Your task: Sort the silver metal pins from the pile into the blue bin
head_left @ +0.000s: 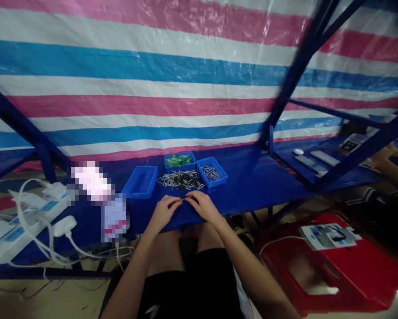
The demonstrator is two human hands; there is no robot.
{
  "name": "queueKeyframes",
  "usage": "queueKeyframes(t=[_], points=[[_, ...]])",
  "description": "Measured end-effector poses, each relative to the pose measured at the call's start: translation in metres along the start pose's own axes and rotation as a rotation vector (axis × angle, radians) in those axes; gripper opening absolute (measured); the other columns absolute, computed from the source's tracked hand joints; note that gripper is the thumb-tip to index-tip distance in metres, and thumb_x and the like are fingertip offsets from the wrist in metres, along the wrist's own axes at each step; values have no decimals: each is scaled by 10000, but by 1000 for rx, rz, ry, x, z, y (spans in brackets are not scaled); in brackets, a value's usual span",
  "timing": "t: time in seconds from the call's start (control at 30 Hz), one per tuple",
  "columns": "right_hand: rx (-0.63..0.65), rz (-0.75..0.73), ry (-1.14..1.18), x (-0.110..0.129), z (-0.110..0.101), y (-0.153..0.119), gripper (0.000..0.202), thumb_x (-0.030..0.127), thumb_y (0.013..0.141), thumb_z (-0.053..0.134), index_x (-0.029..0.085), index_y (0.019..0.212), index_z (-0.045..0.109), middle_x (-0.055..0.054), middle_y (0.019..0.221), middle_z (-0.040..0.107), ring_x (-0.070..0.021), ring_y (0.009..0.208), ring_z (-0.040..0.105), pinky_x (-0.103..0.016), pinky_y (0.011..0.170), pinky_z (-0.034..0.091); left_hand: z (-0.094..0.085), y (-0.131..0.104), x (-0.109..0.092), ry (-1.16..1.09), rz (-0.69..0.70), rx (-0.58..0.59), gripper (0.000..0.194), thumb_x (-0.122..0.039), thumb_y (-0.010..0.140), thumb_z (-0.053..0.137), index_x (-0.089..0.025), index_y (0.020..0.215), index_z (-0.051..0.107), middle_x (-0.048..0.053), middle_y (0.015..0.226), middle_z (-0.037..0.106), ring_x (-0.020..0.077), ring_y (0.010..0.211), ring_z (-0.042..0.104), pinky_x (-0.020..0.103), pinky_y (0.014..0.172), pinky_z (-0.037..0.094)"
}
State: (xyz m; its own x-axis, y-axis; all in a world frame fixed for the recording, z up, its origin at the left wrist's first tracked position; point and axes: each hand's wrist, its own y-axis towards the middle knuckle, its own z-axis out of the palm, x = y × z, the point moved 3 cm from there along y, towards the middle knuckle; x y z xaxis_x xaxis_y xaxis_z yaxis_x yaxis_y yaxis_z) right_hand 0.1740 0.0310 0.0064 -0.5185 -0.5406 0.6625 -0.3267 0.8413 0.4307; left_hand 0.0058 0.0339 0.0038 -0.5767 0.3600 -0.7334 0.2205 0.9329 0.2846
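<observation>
Between my two hands, over the front part of the blue table (248,177), is a thin metal rod (183,199). My left hand (164,210) pinches its left end and my right hand (200,204) pinches the other end; the fingertips nearly meet. Just beyond my hands lies a loose pile of thin metal pins (181,179), some silver and some dark. A blue tray (221,180) to the right of the pile holds more silver pins. Behind the pile, another blue tray (168,169) holds green pieces whose kind I cannot make out.
A third blue tray (141,196) stands left of the pile. Power strips (39,221) with white cables lie at the left, near two blurred-out items. At the right is a red stool (361,270) with a power strip on it. A person's hand (381,155) shows far right.
</observation>
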Motion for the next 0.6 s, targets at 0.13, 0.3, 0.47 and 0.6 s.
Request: queueKeyframes(t=[0.13,0.3,0.47,0.6], points=[[55,-37,-142,4,-4,5,188,279,899,432,208,915,605,-42,876,635,-161,874,565,-273,821,414,0,2,-2,14,18,20,236,-346,824,502,-213,933,665,42,875,659,183,848,575,311,810,445],[-240,-22,-362,1,-75,26,219,292,897,421,188,903,615,-69,875,626,-182,855,542,-295,794,397,-9,0,10,19,-136,-268,352,-352,840,468,-190,1144,545,55,927,636,183,870,580,320,807,453],[-370,138,-635,-5,-97,20,236,339,867,478,169,844,640,-93,799,617,-218,801,523,-335,731,373,-8,3,15,249,-172,-316,300,-293,830,459,-133,1056,575,95,900,620,212,871,574,338,817,443],[-245,47,-489,9,-47,3,212,324,870,479,199,953,628,-74,900,625,-216,884,524,-340,787,373,-5,17,5,518,-221,-215,300,-347,852,424,-149,998,596,118,925,607,240,835,582,335,736,447]])
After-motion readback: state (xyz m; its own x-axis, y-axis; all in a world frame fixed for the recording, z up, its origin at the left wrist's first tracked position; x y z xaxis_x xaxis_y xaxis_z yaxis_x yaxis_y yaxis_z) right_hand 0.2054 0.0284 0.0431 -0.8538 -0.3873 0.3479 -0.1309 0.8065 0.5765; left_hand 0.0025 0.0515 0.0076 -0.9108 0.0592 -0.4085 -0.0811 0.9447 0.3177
